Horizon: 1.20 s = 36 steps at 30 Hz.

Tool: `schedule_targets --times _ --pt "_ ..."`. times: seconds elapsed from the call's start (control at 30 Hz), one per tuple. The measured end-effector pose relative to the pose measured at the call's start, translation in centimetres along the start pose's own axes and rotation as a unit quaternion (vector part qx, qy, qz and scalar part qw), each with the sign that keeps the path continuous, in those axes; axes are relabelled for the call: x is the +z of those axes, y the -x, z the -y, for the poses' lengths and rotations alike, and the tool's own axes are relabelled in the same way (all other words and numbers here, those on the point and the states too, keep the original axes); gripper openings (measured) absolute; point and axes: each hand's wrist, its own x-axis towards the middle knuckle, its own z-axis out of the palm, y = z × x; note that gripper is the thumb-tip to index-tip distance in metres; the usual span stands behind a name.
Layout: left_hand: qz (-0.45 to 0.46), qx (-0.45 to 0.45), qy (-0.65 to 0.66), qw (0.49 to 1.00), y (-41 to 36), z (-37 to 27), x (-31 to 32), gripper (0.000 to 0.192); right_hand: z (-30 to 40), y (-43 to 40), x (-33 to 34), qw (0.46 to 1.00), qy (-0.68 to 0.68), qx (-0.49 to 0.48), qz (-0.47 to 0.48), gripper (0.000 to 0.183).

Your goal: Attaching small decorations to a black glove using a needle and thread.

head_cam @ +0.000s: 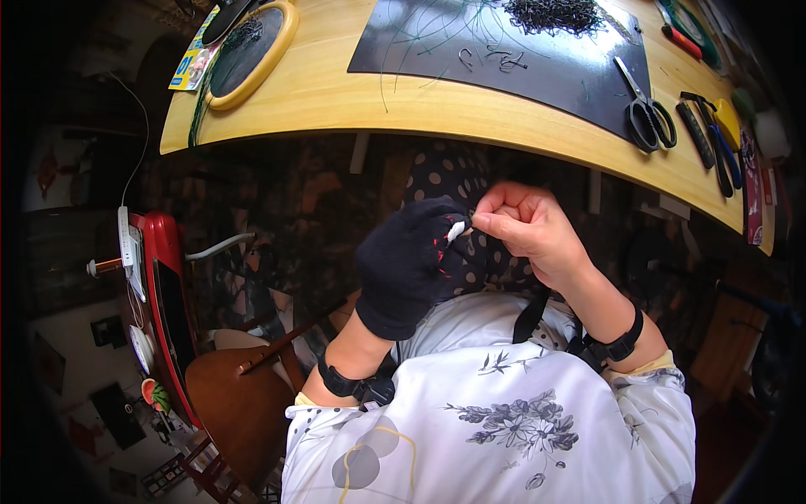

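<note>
My left hand wears a black knitted glove with red stitches near the fingertips. A white patch shows at those fingertips; whether it is a wrapping or a held piece is unclear. Right beside it, my bare right hand pinches thumb against forefinger on something small that I cannot make out. Both hands meet above my lap, below the table's near edge. On the table beyond them, a black board carries a pile of dark fish hooks, several loose fish hooks and strands of green line.
Black-handled scissors lie across the board's right edge. Farther right are a black-handled cutter, blue-and-black pliers and a red-handled tool. At left, a yellow-rimmed oval tray holds hooks and green line. A wooden chair stands lower left.
</note>
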Motion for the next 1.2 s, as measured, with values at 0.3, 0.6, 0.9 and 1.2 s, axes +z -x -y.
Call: schedule_targets --times 0.3,0.6,0.9,1.2 --pt "-0.168 -0.167 0.117 0.964 -0.3 1.5 -1.2 0.014 0.1 -0.1 -0.2 0.993 -0.011 -0.031 -0.111 0.012" --pt "-0.119 -0.464 0.306 0.823 0.3 0.9 -2.5 0.015 0.1 -0.7 0.6 0.993 -0.051 -0.062 -0.086 0.015" --pt "-0.134 -0.417 0.434 0.787 1.2 0.5 0.1 0.023 0.1 -1.3 2.2 0.990 -0.118 -0.071 -0.022 0.011" --pt "-0.086 -0.338 0.304 0.886 -0.5 -0.7 0.5 0.008 0.3 -1.5 3.4 0.996 -0.053 -0.070 -0.030 0.010"
